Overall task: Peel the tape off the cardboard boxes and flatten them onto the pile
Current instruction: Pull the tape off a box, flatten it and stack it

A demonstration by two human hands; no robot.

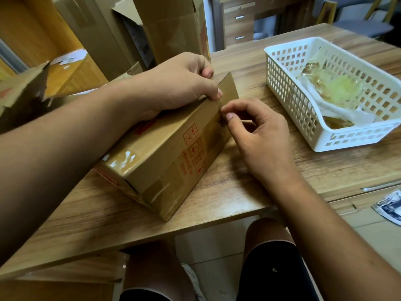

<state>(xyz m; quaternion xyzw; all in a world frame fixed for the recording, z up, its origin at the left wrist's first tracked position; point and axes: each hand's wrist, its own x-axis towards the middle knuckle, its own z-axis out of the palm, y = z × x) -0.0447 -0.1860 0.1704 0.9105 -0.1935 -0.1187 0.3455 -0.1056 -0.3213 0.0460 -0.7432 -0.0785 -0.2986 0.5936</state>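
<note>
Cardboard box (156, 157) lies on the wooden table (238, 192). At its far corner your right hand (258, 140) pinches the tape (214, 135) edge between thumb and forefinger. Just beyond, your left hand (180, 83) grips the box's far top end. Right of the box stands a white basket (280, 79).

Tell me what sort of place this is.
Probably a home or small-office workroom: a wood-grain desk, opened brown cardboard boxes standing behind it, and a wooden drawer cabinet with metal handles at the back.
</note>
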